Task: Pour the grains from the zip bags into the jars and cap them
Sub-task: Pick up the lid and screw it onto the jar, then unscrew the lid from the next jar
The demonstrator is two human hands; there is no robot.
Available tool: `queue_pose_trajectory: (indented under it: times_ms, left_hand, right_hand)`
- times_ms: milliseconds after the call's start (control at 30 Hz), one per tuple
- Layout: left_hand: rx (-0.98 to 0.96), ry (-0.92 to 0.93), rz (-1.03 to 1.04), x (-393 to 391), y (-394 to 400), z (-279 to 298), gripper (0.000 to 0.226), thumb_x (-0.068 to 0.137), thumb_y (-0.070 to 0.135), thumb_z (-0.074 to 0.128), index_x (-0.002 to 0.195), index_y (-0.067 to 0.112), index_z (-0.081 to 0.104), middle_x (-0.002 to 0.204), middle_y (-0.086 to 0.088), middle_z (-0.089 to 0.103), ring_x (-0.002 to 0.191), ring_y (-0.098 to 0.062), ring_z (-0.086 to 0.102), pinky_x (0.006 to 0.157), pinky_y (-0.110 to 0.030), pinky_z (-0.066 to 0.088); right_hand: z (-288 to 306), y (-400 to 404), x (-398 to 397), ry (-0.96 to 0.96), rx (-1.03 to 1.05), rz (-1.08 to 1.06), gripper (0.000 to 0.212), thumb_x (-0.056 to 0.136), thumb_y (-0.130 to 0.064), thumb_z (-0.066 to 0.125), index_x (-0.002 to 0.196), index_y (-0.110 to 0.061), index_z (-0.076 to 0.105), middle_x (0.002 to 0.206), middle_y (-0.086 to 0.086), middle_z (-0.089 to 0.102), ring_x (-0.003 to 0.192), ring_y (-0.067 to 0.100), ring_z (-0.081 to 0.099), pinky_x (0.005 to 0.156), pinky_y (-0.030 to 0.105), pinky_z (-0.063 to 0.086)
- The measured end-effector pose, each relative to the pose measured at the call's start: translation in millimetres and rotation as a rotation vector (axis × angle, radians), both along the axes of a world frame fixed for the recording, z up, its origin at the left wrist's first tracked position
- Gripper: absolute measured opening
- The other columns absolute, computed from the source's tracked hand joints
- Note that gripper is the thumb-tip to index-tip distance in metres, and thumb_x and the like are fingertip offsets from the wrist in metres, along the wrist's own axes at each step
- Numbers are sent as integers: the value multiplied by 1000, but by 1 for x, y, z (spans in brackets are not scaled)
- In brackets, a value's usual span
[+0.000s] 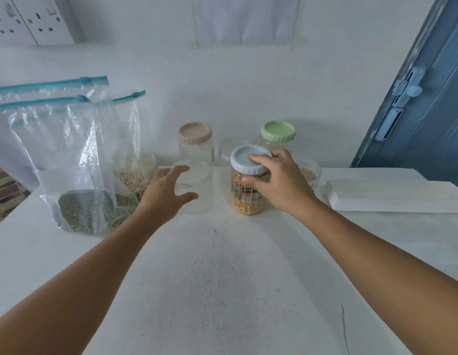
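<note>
Clear empty jar: upright, just beyond left hand, fingers spread wide, nearer
Right hand: grips capped corn jar

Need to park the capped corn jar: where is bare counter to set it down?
Bare counter lies in front of the corn jar, between both forearms, and right of it, before the white block. It is crowded behind among the jars and left by the zip bags.

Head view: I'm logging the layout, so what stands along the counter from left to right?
Zip bag of green grains → zip bag of pale grains → left hand at the open empty jar → blue-lidded corn jar gripped by the right hand → white block.
</note>
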State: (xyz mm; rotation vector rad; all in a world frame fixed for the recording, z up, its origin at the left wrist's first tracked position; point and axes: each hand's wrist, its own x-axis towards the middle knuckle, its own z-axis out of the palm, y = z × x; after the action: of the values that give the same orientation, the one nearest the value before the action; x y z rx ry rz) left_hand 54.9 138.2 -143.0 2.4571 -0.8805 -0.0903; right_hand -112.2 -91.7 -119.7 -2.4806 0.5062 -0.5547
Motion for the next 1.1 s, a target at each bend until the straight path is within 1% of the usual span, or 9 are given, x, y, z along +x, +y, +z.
queue_pose_trajectory:
  times_ms: [200,333,400,500,567,667,800,967,1100]
  left_hand:
    - [-87,28,-62,-17,-23,-8,74,85,43,84,149,34,49,155,-7,44,124,-28,58,107,-44,50]
    - [-110,16,-115,-16,-33,-13,76,86,44,82,152,35,45,157,-6,42,127,-26,56,106,-35,45]
    - [-121,39,-155,-13,-28,-15,87,85,48,82,158,40,34,161,-6,35,138,-25,48,113,-37,40]
    - [-235,158,-198,-5,-12,-18,113,78,69,78,163,46,7,169,-1,21,148,-18,33,120,-44,33]
    - [-394,249,-136,9,-1,-17,107,83,75,69,164,39,8,168,1,23,147,-15,36,119,-44,35]
    - [-576,367,13,44,3,-13,74,100,57,58,160,29,25,154,-1,41,137,-21,49,111,-41,42]
    - [-576,453,74,84,-17,-10,75,98,44,69,159,26,29,154,-3,44,137,-22,49,111,-41,44]
    - [-558,605,2,102,-45,-6,105,82,34,89,163,30,22,167,-3,32,150,-24,36,118,-44,37]
    - [-598,618,-49,108,-59,-3,104,75,20,94,158,28,33,159,-3,44,144,-23,43,111,-37,41]
  right_hand:
    - [2,-4,-1,20,-39,-51,64,95,-46,72,152,-26,51,150,5,39,132,21,50,102,28,39]
    - [0,-2,1,42,-163,-94,66,95,-46,71,152,-23,49,157,11,34,143,31,38,114,40,38]
    - [-1,9,4,-32,-274,-108,68,93,-45,73,152,-20,48,159,15,32,145,35,34,113,44,40]
    - [3,40,13,-224,-393,-5,61,95,-39,73,147,-15,53,153,13,42,139,31,42,104,42,48]
    - [5,61,26,-236,-441,116,55,98,-37,69,147,-16,53,150,8,46,135,26,48,99,40,51]
    - [2,85,53,-11,-349,204,61,100,-40,64,154,-21,43,154,1,44,138,21,47,103,41,50]
    - [-12,89,77,300,-358,131,70,100,-42,63,160,-26,30,166,3,30,152,23,30,114,46,42]
    - [-23,91,77,251,-315,63,61,103,-21,60,160,-27,37,167,2,33,155,23,28,117,47,39]
    - [-24,88,77,265,-271,41,62,105,-21,59,161,-30,35,169,-1,29,157,20,24,121,46,34]
